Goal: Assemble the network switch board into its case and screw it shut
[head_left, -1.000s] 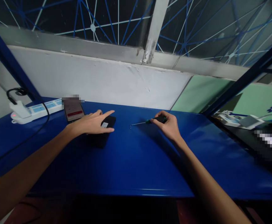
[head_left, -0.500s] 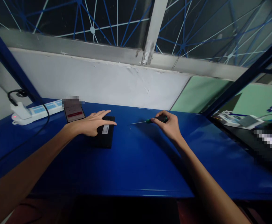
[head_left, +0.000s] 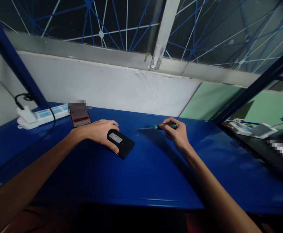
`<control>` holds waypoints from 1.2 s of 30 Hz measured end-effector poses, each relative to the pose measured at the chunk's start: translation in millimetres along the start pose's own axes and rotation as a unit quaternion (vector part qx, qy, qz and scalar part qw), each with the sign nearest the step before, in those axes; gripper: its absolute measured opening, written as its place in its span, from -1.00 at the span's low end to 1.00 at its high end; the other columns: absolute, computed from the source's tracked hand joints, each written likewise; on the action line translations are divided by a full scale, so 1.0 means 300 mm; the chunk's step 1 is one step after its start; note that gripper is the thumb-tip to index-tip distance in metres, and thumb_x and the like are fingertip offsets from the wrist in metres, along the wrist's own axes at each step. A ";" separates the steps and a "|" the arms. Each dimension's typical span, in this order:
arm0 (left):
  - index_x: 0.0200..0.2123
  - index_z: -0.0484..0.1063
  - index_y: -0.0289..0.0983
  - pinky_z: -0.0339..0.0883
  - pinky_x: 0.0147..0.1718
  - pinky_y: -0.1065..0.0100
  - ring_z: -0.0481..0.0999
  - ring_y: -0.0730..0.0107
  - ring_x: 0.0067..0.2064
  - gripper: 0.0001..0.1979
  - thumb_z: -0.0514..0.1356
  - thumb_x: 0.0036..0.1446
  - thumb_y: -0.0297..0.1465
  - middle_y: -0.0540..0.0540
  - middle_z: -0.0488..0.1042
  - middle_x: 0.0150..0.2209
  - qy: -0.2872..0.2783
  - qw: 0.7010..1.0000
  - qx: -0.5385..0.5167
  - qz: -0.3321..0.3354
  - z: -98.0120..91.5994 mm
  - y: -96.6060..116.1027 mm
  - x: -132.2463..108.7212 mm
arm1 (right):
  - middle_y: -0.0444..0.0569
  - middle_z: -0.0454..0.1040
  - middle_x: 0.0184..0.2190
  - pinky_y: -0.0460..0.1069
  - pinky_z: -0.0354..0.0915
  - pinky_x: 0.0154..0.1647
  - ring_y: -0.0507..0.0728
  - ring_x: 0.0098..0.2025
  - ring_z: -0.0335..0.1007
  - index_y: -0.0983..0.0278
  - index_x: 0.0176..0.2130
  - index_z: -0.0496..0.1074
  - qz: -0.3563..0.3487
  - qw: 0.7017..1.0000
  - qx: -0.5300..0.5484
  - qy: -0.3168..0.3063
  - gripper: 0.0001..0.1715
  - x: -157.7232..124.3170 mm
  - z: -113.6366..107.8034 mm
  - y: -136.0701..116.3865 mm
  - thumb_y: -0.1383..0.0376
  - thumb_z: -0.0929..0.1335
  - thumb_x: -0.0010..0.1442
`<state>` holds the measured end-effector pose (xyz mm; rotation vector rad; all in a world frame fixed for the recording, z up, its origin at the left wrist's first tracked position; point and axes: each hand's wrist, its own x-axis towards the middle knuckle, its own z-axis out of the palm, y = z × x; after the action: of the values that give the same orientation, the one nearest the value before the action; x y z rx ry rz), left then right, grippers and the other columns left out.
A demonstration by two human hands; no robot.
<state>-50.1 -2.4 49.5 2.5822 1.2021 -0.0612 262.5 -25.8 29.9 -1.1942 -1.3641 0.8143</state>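
My left hand grips a flat black rectangular case by its far-left end, thumb along the near edge and fingers over the far edge. The case carries a white label and lies turned at an angle, on or just above the blue table. In my right hand is a screwdriver with a black and green handle, its thin shaft pointing left. A tiny bright speck, perhaps a screw, shows at the tip. Another small speck lies on the table below it.
A phone with a lit screen leans behind my left wrist. A white power strip with a plugged-in adapter and black cable lies at the left. White devices sit at the right, beyond the blue table.
My left hand, spread over the case before, has closed around it. The case has turned, its free end swinging right toward the screwdriver. My right hand has hardly moved.
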 end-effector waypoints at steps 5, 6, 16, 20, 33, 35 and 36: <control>-0.08 0.54 -0.21 0.33 -0.02 0.20 0.50 0.18 -0.01 -0.58 0.22 0.14 -0.04 -0.16 0.51 -0.01 0.207 0.967 -0.119 0.088 0.055 0.030 0.041 | -0.28 0.16 -0.72 -0.09 -0.15 -0.69 -0.10 -0.72 -0.04 0.26 -0.49 0.34 0.010 0.999 0.030 -0.020 -0.74 -0.011 0.007 -0.006 0.23 0.49 -0.07; -0.14 0.56 -0.23 0.36 -0.06 0.23 0.53 0.22 -0.07 -0.62 0.25 0.12 -0.09 -0.16 0.55 -0.08 0.235 0.956 -0.140 0.107 0.073 0.039 0.051 | -0.28 0.17 -0.72 -0.09 -0.14 -0.69 -0.10 -0.72 -0.03 0.26 -0.49 0.34 0.008 0.999 0.029 -0.024 -0.74 -0.012 0.008 -0.006 0.24 0.48 -0.06; -0.31 0.61 -0.26 0.43 -0.24 0.32 0.58 0.32 -0.26 -0.86 0.30 0.11 -0.31 -0.11 0.61 -0.27 0.293 0.919 -0.229 0.131 0.176 0.065 0.098 | -0.29 0.15 -0.70 -0.08 -0.10 -0.63 -0.08 -0.68 -0.03 0.26 -0.48 0.34 -0.003 0.999 -0.022 -0.043 -0.74 -0.014 0.021 0.011 0.22 0.48 -0.04; -0.35 0.61 -0.25 0.43 -0.26 0.33 0.58 0.33 -0.29 -0.86 0.26 0.16 -0.33 -0.10 0.61 -0.29 0.296 0.920 -0.220 0.134 0.184 0.062 0.100 | -0.27 0.17 -0.69 -0.07 -0.07 -0.61 -0.07 -0.66 0.00 0.26 -0.47 0.35 -0.007 0.998 -0.043 -0.049 -0.73 -0.016 0.024 0.018 0.19 0.48 -0.03; -0.38 0.62 -0.22 0.45 -0.29 0.32 0.59 0.33 -0.32 -0.85 0.26 0.14 -0.32 -0.09 0.62 -0.33 0.317 0.915 -0.214 0.125 0.187 0.066 0.102 | -0.24 0.21 -0.65 -0.06 -0.01 -0.57 -0.04 -0.62 0.04 0.26 -0.46 0.35 -0.029 0.995 -0.082 -0.046 -0.75 -0.018 0.020 0.016 0.19 0.46 -0.02; -0.39 0.62 -0.22 0.45 -0.30 0.32 0.59 0.33 -0.33 -0.85 0.27 0.13 -0.30 -0.09 0.62 -0.33 0.323 0.915 -0.210 0.122 0.191 0.061 0.105 | -0.22 0.23 -0.63 -0.06 0.01 -0.55 -0.04 -0.60 0.07 0.26 -0.46 0.36 -0.039 0.994 -0.094 -0.046 -0.76 -0.020 0.022 0.014 0.19 0.45 -0.01; -0.39 0.62 -0.22 0.45 -0.29 0.32 0.59 0.33 -0.33 -0.85 0.28 0.13 -0.29 -0.09 0.62 -0.33 0.326 0.914 -0.209 0.120 0.193 0.058 0.106 | -0.22 0.24 -0.62 -0.06 0.02 -0.54 -0.03 -0.59 0.08 0.27 -0.46 0.36 -0.047 0.993 -0.102 -0.045 -0.76 -0.022 0.023 0.012 0.19 0.45 -0.01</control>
<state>-11.4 -5.5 -6.6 2.3830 0.9171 1.0639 255.8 -29.9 23.4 -1.2505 -1.5954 0.6814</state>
